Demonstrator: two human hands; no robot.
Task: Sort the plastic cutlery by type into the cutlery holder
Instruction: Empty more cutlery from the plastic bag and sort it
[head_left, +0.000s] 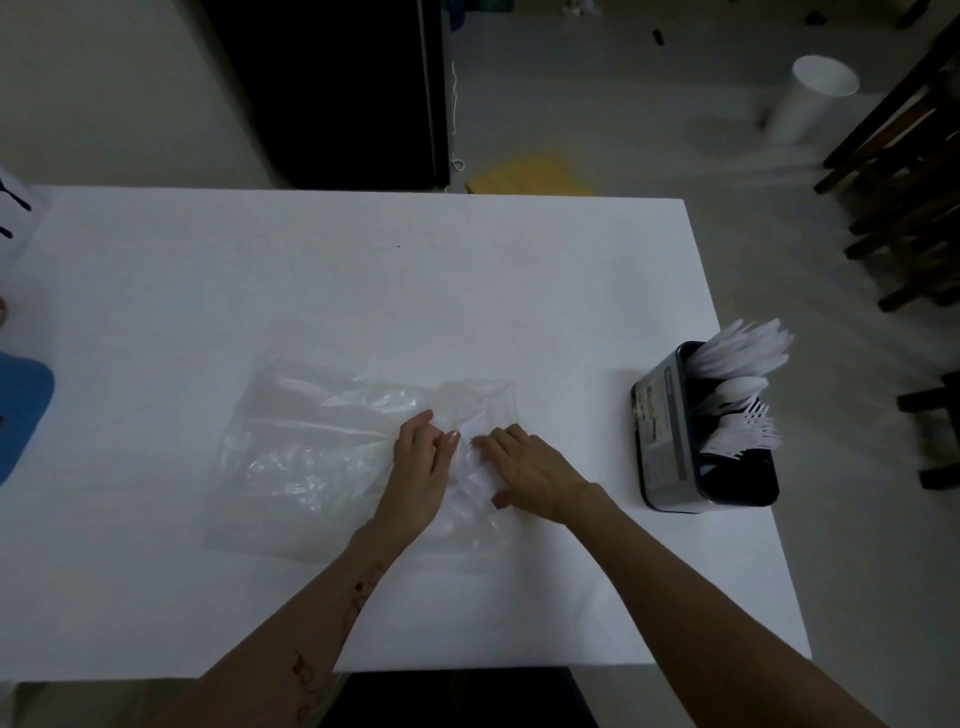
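White and matte, the table (363, 270) fills most of the frame, with a grey floor, a white bucket (810, 98) at upper right and dark wooden furniture (904, 197) along the right edge. Just below centre lies a clear plastic bag (311, 447), thin, crinkled and glossy, and both hands work its right end: the left hand (418, 467) has its fingers curled down onto the film, the right hand (524, 467) is bent over a bunched fold, though whether either truly pinches it I cannot tell. At the right edge of the frame stands the cutlery holder (670, 431), a dark, rounded box with a label on its side, already bristling with white cutlery: knives (743, 348) at the far end, spoons (737, 389) in the middle, forks (748, 431) nearest. The bag looks nearly empty. The film is slippery and could slide or spring open, and any piece left inside is hard to spot. The holder sits close to the table's corner, so a careless reach might knock it off.
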